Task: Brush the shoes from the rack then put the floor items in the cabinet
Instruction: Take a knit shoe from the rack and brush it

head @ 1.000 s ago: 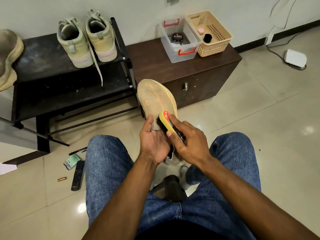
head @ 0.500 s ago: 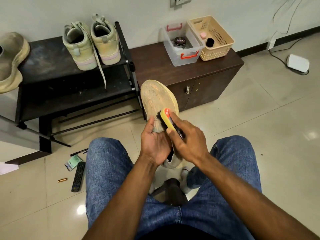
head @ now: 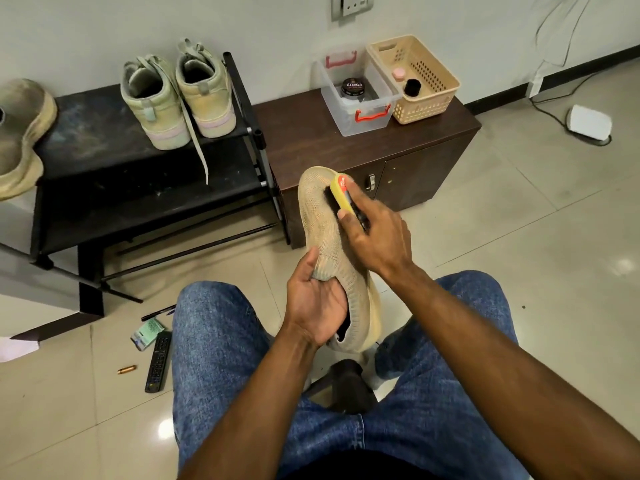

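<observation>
Your left hand (head: pixel 317 303) grips the knit beige shoe (head: pixel 322 230) at its collar, thumb on the outside and the fingers tucked into the opening, holding it toe-up above your knees. Your right hand (head: pixel 375 237) grips the yellow-backed brush (head: pixel 341 195), fingers curled along its back, with the dark bristles pressed against the upper near the toe.

On the top shelf of the black shoe rack (head: pixel 104 157) a pale green pair of sneakers (head: pixel 178 95) stands heels toward you at the right end, one lace hanging over the front edge. Another worn beige shoe (head: pixel 20 133) sits at the shelf's left end. Just right of the rack stands the dark brown cabinet (head: pixel 398 157), doors closed; on its top near the back edge sit a clear plastic box (head: pixel 360 109) holding a polish tin (head: pixel 353 87) and, touching it on the right, a beige basket (head: pixel 415 81).

On the floor beside your left knee lie a black remote (head: pixel 158 363), a green packet (head: pixel 147 334), a dark pen (head: pixel 157 312) and a small copper-coloured cylinder (head: pixel 127 370)
</observation>
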